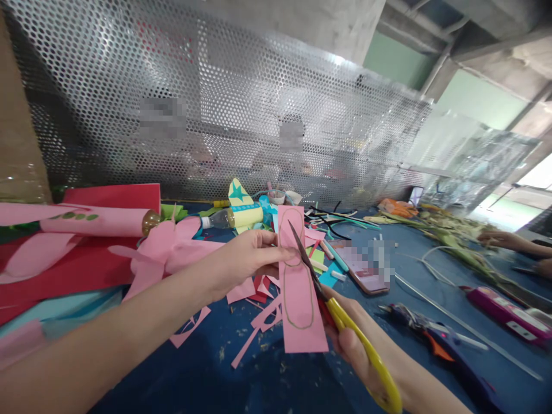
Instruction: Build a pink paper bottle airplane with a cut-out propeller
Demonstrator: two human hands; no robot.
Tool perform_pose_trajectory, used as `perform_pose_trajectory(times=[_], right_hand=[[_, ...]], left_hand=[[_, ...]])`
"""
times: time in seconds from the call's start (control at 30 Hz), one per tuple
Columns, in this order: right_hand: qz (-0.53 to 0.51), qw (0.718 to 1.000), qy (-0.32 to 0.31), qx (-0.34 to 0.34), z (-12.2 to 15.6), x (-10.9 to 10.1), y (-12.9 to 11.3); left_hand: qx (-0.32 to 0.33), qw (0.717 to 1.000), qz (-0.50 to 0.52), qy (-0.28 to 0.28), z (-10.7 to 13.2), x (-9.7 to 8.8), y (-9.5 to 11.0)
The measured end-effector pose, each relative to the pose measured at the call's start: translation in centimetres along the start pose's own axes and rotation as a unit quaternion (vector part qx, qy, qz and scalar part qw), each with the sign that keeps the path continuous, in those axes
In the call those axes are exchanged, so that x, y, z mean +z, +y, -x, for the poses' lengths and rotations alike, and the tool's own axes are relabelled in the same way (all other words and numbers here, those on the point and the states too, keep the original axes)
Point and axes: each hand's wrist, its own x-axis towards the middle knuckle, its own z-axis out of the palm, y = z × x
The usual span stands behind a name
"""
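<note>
Reaching in from the lower left, the left forearm (129,330) is lying nearest the camera, and the left hand (254,256) is pinching a pink paper strip (298,296) by its left edge. The thumb is pressing on the strip's face about midway up, so most of the strip is extending above and below that grip. The right hand (356,330) is closing its grip around the yellow handles of scissors (338,313), whose dark blade is slanting over the strip's right edge, its tip pointing into the upper part of a drawn outline (299,326).

Below the strip's lower end, blue table (267,385) is showing; pink scraps (267,316) are lying just left. Rightward, a phone (364,270) and a glue gun (463,371) are bordering the right hand's room.

The left fingertips are hiding behind the strip, and whether a second blade is passing behind it is impossible to tell. Pixelation is masking part of the phone, while another person's hand (500,240) is entering, partly cut off, at the right edge.
</note>
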Motion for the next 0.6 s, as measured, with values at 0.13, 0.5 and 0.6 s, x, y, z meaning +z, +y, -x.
perform_pose_trajectory(times=[0.13, 0.5, 0.6], right_hand=[[0.025, 1.0, 0.012, -0.008, 0.0, 0.0, 0.1], [0.071, 0.994, 0.016, -0.081, -0.2, -0.2, 0.7], [0.085, 0.992, 0.013, -0.096, -0.1, -0.3, 1.3]], left_hand=[[0.002, 1.0, 0.011, -0.015, -0.2, 0.0, -0.1], [0.031, 0.999, -0.013, 0.022, -0.2, -0.4, -0.2], [0.028, 1.0, -0.006, -0.002, -0.5, -0.6, -0.6]])
